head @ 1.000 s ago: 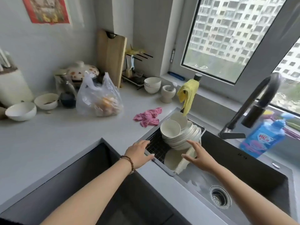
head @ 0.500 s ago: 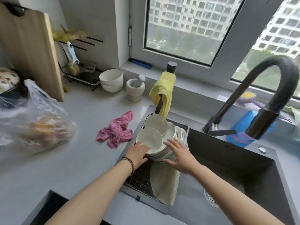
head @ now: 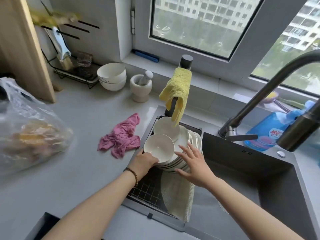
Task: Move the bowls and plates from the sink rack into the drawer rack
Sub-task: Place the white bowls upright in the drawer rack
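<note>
Two hands bracket the plate stack (head: 186,149) in the sink rack (head: 149,189), at twelve o'clock from the person: left hand (head: 144,162) curled under the near bowl (head: 159,147), right hand (head: 194,161) spread against the plates, so lifting out comes next, steadily.

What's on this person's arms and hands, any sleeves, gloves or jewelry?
Both forearms are bare, with no sleeves in view and no gloves. The left hand has a bracelet of small dark brown beads around the wrist. The right hand shows no rings, watch or bracelet.
</note>
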The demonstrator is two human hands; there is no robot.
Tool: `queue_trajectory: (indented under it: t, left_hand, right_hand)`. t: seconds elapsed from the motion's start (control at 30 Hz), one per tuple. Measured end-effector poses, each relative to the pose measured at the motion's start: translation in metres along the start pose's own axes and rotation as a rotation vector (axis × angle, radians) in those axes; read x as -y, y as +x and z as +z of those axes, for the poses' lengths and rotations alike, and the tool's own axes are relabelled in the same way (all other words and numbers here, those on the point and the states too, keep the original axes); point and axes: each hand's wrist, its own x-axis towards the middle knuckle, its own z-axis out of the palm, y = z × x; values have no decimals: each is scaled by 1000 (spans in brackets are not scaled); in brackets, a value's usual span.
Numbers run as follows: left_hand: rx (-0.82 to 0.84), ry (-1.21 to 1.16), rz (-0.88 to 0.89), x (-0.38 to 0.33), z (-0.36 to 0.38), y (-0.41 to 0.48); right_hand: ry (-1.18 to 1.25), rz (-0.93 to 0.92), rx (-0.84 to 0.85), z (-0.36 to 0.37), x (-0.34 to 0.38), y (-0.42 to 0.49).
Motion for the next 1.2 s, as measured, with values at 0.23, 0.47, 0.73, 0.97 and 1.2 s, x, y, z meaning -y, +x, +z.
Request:
queue_trajectory:
  t: [0.23, 0.47, 0.73, 0.97, 1.2]
  left_hand:
    - [-157, -374, -272, -14, -30, -26]
    - [-347, -1048, -581, -54, -79, -96]
    - [-569, -1418, -791, -147, -115, -248]
    - [-685, -1350, -1049, -215, -118, -433]
    - [-817, -1340, -1279, -269, -113, -607]
  right_hand:
    - [33, 36, 16, -11, 15, -3]
    - [664, -83, -9, -27, 77, -21]
    - [1174, -320, 411, -5, 170, -113]
    - [1167, -392, 873, 66, 289, -206]
    - [1070, -455, 1181, 133, 412, -313]
